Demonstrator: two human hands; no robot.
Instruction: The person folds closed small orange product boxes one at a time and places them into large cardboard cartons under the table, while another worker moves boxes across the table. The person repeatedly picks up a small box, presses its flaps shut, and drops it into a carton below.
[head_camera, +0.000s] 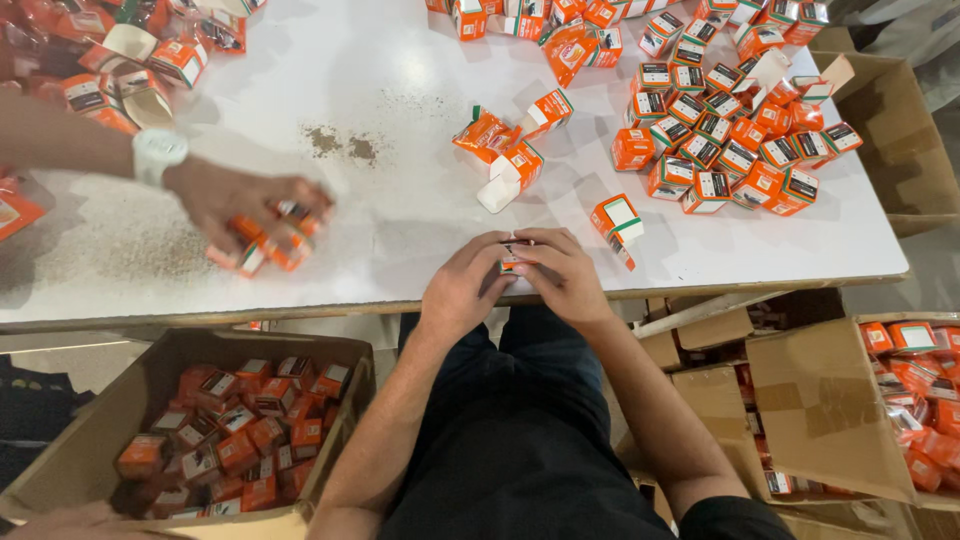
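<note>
At the white table's (420, 230) near edge, our left hand (462, 290) and right hand (565, 275) both pinch one small orange carton (512, 258). It may slip off the edge, since we grip only its ends.

This is a packing workplace, a small packaging line. A wide white desk (400, 60) with a worn edge carries dozens of identical small orange-and-white cardboard cartons (725, 130), massed at the upper right of the frame. Open brown corrugated cardboard boxes (90, 440) at the lower left and lower right hold more of them in bulk.
</note>
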